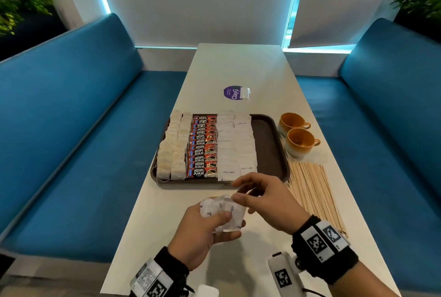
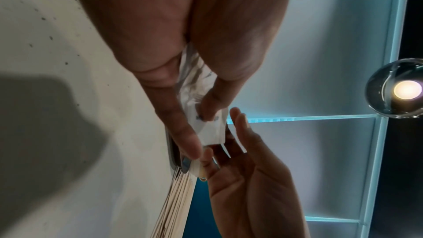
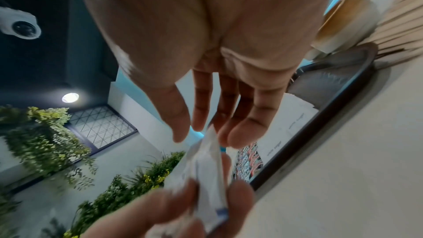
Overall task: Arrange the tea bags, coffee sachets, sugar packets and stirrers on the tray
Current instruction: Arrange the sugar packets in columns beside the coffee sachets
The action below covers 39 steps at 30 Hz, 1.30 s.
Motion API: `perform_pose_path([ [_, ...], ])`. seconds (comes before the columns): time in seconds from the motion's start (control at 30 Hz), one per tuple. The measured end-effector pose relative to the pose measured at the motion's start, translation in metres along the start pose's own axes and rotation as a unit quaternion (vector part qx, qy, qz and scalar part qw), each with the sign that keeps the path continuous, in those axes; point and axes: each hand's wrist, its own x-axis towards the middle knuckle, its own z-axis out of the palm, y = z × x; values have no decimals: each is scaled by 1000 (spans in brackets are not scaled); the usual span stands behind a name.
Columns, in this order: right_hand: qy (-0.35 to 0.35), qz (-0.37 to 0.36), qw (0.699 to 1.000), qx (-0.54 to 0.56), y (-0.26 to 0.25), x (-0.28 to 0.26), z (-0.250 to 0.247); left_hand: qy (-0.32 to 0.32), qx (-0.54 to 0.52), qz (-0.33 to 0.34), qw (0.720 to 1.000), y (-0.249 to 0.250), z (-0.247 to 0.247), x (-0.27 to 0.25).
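Observation:
My left hand [image 1: 229, 222] grips a bundle of white sugar packets [image 1: 219, 208] above the table's near end. My right hand [image 1: 238, 191] reaches to the bundle's top. In the right wrist view its fairly straight thumb and fingers stand on either side of a packet's edge [image 3: 206, 166], with a small gap at the thumb. The brown tray [image 1: 265, 143] holds two columns of tea bags [image 1: 173, 146], one of red coffee sachets [image 1: 202, 148] and two of sugar packets [image 1: 235, 143]. Wooden stirrers [image 1: 312, 191] lie on the table right of the tray.
Two orange cups [image 1: 292, 122] [image 1: 299, 141] stand right of the tray, behind the stirrers. A purple sticker [image 1: 231, 92] with a small white packet [image 1: 245, 93] on it lies beyond the tray. Blue benches [image 1: 71, 129] flank the narrow white table.

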Motion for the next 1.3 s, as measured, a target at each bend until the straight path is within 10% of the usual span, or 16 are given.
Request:
perform_pose_path([
  [0.63, 84, 58, 974, 203, 37, -35, 1, 64, -14, 28, 997, -11, 10, 5],
  [1.3, 32, 62, 991, 115, 29, -36, -2, 122, 11, -1, 993, -6, 5, 4],
])
